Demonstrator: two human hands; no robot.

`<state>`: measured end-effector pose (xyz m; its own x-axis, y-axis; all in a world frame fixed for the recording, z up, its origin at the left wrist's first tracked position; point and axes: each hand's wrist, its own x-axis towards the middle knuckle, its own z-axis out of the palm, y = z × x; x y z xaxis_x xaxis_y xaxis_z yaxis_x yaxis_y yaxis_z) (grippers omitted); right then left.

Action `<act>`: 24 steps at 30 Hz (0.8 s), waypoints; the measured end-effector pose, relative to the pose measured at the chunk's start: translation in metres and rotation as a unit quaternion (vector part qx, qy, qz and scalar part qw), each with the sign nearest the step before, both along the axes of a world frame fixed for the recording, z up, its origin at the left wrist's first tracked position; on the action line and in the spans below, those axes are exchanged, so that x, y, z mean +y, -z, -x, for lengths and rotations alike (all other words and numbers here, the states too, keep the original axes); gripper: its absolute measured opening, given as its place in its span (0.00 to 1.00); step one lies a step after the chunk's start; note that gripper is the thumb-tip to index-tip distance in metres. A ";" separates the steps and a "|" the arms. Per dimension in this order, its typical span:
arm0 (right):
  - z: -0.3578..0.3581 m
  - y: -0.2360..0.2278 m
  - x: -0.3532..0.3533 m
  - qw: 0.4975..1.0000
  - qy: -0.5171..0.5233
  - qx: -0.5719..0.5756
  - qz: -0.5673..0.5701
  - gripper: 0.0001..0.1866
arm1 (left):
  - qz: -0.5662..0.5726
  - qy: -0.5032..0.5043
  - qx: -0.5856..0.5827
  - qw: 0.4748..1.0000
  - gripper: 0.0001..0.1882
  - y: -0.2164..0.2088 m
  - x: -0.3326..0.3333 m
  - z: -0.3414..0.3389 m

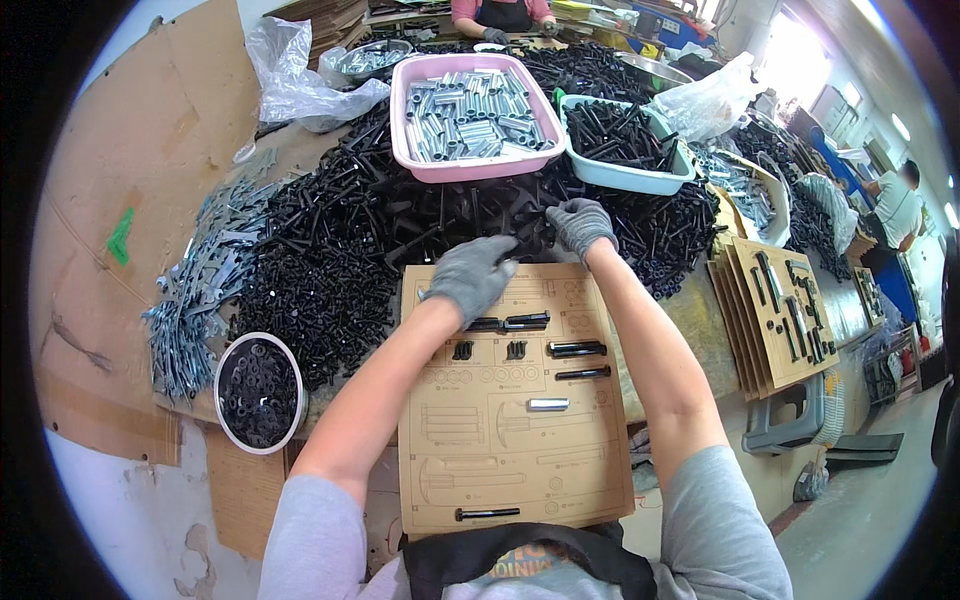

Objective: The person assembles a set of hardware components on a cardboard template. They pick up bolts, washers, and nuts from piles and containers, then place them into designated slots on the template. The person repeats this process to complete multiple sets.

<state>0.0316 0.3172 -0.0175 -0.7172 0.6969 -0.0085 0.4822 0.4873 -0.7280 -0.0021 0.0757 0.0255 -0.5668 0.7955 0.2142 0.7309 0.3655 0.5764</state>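
Observation:
Both of my hands wear grey gloves. My left hand [472,277] is over the top left of a printed brown cardboard sheet [590,470], its fingers stretched toward the loose black bolts, thumb apart from them. Beyond the sheet's top edge, my right hand [581,226] is curled over the pile of black bolts [420,215]; its fingertips are bent in, and what they hold is hidden. Lying on the sheet are black bolts [578,349], two small clusters of black parts [516,350], a silver tube [547,405] and, low down, a single black bolt [487,514].
A pink basin [478,172] of silver tubes and a light blue basin [632,180] of black bolts stand beyond the pile. Flat silver pieces [205,275] and a white tub [226,400] of black washers lie left. Filled boards [775,350] lean right. Another person [495,15] works opposite.

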 end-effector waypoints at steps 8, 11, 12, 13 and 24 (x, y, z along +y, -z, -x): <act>-0.107 -0.061 0.003 0.968 0.027 0.197 0.154 0.14 | 0.189 -0.102 0.127 0.968 0.18 0.005 0.092 0.014; -0.157 -0.065 0.012 0.957 0.049 0.190 0.214 0.10 | 0.198 -0.095 0.134 0.966 0.18 0.000 0.099 0.019; -0.169 -0.062 0.013 0.953 0.059 0.193 0.225 0.10 | 0.198 -0.087 0.138 0.967 0.18 -0.003 0.097 0.020; -0.184 -0.064 0.015 0.965 0.045 0.165 0.201 0.12 | 0.203 -0.087 0.146 0.964 0.18 -0.005 0.096 0.019; -0.255 -0.129 -0.060 0.884 -0.207 -0.195 -0.371 0.07 | 0.018 -0.082 0.152 0.985 0.13 -0.039 0.028 -0.002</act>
